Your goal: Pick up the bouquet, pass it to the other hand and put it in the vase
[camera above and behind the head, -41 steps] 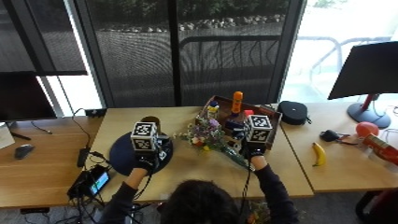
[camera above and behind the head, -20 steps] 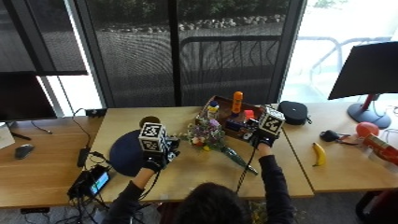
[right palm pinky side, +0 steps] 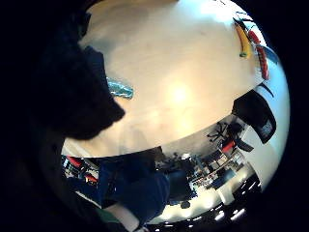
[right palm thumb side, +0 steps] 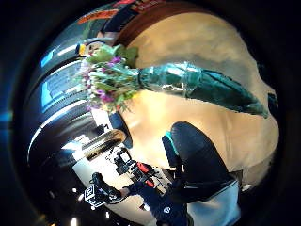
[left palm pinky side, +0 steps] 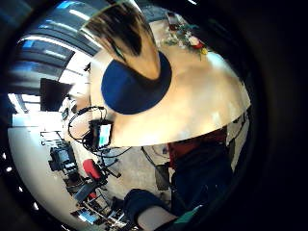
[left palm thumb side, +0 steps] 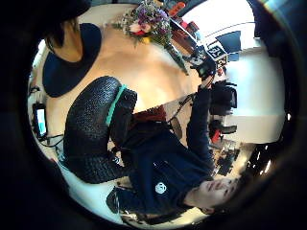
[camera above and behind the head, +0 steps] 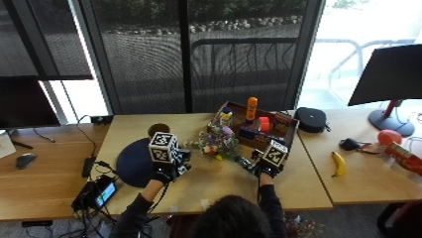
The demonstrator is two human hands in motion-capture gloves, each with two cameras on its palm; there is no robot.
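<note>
One bouquet (camera above and behind the head: 219,145) lies on the counter (camera above and behind the head: 217,186) between the two gloved hands, its flowers beside the one vase (camera above and behind the head: 158,130), which stands at the far edge of a dark blue round mat (camera above and behind the head: 133,163). The right hand (camera above and behind the head: 266,167) is at the green-wrapped stem end; whether its grip has closed on the wrap cannot be told. The left hand (camera above and behind the head: 165,171) hovers over the mat's edge with fingers curled and holding nothing.
</note>
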